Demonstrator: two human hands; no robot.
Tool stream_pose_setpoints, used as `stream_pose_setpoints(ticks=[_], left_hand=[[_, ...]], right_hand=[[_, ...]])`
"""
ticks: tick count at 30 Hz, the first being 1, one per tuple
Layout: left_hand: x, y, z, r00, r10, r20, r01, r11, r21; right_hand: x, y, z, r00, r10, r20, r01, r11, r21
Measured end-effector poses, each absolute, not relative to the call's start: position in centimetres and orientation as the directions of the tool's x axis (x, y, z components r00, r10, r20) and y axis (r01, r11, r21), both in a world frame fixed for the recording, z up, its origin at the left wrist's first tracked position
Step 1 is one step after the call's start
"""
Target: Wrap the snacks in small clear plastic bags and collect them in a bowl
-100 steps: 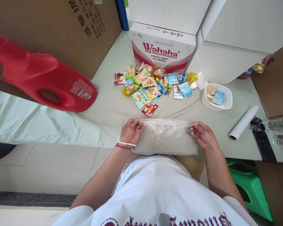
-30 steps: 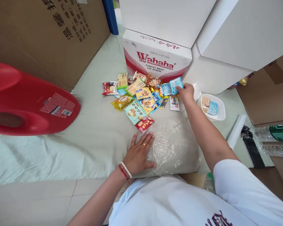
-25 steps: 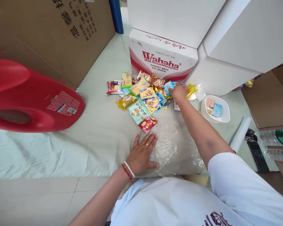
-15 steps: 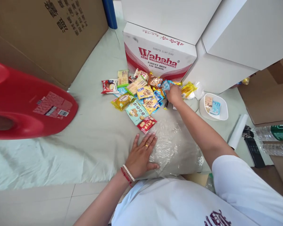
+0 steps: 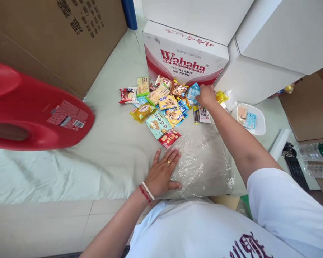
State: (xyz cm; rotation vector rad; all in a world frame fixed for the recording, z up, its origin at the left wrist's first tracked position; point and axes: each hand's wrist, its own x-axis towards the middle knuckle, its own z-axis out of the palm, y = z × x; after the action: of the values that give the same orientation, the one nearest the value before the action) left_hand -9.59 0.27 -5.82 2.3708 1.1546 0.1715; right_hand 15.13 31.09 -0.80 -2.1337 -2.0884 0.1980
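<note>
OK, R hand (image 5: pixel 206 96) grip looks pinched on blue pkt (image 5: pixel 193 92) edge, snack pile (image 5: pixel 167 101) just left of it. L hand (image 5: pixel 161 175) flat on clear film (image 5: pixel 204 154), fingers spread, nothing held. Prob handling pkts one-by-one; next needs steady pinch.

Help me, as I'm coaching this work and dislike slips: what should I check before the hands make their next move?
1. Left hand at the edge of the clear plastic film: ok.
2. Film smooth: not ok, it is wrinkled.
3. Right hand firmly gripping the blue snack packet: cannot tell; the fingers are at its edge.
4. Red snack packet clear of the film: cannot tell.
5. White plastic tub upright: ok, packets inside.
6. Red plastic jug clear of both hands: ok.
</note>
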Motion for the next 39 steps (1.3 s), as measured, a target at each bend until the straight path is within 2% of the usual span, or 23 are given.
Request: stream_pose_setpoints(ticks=[4,6,9,11,14,17,21,26,28,30,34,36,39], left_hand=[[-9.6,0.5,-5.3,0.638,0.753,-0.16,0.713,-0.499,0.492],[-9.5,0.6,-5.1,0.64,0.745,-0.189,0.718,-0.492,0.493],[-9.5,0.6,-4.7,0.639,0.739,-0.213,0.728,-0.49,0.48],[-9.5,0.7,-4.4,0.634,0.739,-0.227,0.738,-0.49,0.464],[-9.4,0.8,-4.1,0.638,0.729,-0.249,0.743,-0.497,0.449],[-9.3,0.8,-3.8,0.638,0.72,-0.274,0.749,-0.498,0.437],[-9.5,0.1,-3.4,0.634,0.723,-0.275,0.751,-0.489,0.444],[-9.5,-1.8,-3.2,0.541,0.835,-0.102,0.773,-0.446,0.451],[-9.4,-2.3,-3.4,0.525,0.849,-0.053,0.78,-0.455,0.43],[-9.6,-2.6,-3.7,0.539,0.841,-0.047,0.773,-0.472,0.423],[-11.0,-3.3,-3.9,0.595,0.804,0.007,0.712,-0.531,0.459],[-11.8,-4.1,-3.9,0.662,0.748,0.049,0.645,-0.601,0.471],[-12.1,-5.3,-4.1,0.739,0.669,0.075,0.564,-0.675,0.476]], right_hand=[[17.1,28.1,2.0,-0.125,0.981,0.152,0.928,0.169,-0.331],[18.6,25.1,4.4,-0.202,0.967,0.156,0.899,0.246,-0.362],[20.0,18.4,7.1,-0.451,0.893,-0.005,0.785,0.393,-0.479],[20.0,13.7,7.3,-0.64,0.756,-0.136,0.661,0.451,-0.599],[19.1,8.8,5.4,-0.774,0.601,-0.2,0.55,0.482,-0.682],[18.4,7.1,2.5,-0.803,0.56,-0.204,0.55,0.565,-0.616],[18.2,6.9,0.0,-0.762,0.623,-0.178,0.625,0.635,-0.454],[17.9,5.9,-0.6,-0.694,0.674,-0.252,0.713,0.595,-0.371],[17.9,5.4,-0.3,-0.66,0.715,-0.23,0.739,0.563,-0.37],[18.6,4.5,0.3,-0.635,0.761,-0.135,0.738,0.546,-0.397],[22.0,0.7,1.4,-0.697,0.715,0.047,0.574,0.596,-0.562],[23.9,-2.3,1.2,-0.743,0.668,0.031,0.516,0.602,-0.61],[25.8,-6.7,-0.7,-0.719,0.695,-0.005,0.568,0.584,-0.58]])
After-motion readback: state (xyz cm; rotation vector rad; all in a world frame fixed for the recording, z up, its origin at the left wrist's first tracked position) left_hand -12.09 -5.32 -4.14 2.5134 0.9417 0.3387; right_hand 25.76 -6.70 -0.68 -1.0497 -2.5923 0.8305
